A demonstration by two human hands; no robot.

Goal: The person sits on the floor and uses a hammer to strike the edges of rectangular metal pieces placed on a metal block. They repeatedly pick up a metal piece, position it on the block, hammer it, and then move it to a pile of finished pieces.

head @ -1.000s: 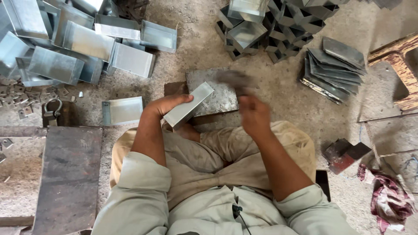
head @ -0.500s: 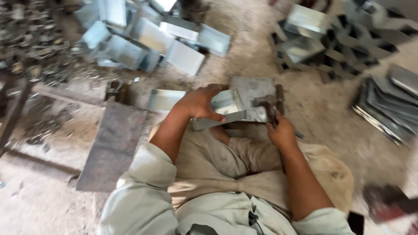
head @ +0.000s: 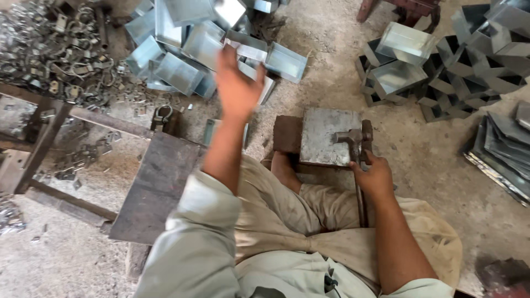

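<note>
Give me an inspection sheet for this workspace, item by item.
Surface: square metal block on a dusty floor, bare on top.
Job's things: hammer with its head resting on the block; shallow sheet-metal trays heaped ahead.
Clutter: pile of small metal clamps; folded metal channels; stacked flat sheets; dark steel plate.
Hands: left hand open, raised over the trays, holding nothing; right hand shut on the hammer handle.
Cables: nothing seen.
Surroundings: rusty frame at left; no other person seen.

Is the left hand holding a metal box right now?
No, the left hand is open and empty above the pile of metal boxes.
</note>
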